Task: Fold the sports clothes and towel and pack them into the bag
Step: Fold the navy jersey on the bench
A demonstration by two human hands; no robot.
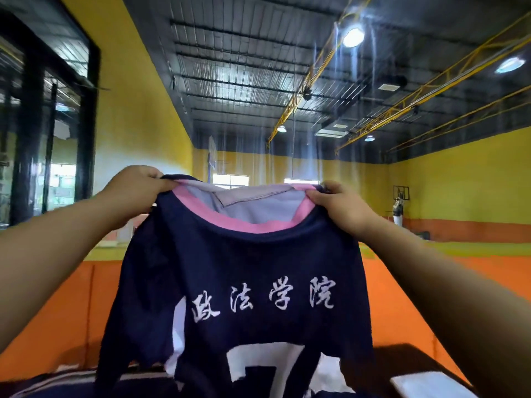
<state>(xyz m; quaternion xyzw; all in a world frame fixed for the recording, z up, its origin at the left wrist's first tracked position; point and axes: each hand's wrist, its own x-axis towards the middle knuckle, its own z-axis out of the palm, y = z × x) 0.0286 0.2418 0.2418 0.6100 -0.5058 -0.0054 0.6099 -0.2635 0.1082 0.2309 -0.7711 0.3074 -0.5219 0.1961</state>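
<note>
Both hands are up in the air holding a navy jersey [244, 268] by the shoulders, so it hangs well above the dark bench [402, 366]. Left hand [135, 185] and right hand [339, 205] each pinch the pink-trimmed collar area. White characters and a big white 7 face the camera.

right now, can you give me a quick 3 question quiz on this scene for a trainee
1. True or false: the navy jersey lies folded flat on the table.
2. Where do the left hand and right hand grip it? A) hem B) shoulders beside the pink collar C) sleeves
3. What colour are the characters printed across the jersey?

Key
1. False: it is held up, hanging open.
2. B
3. White
</note>
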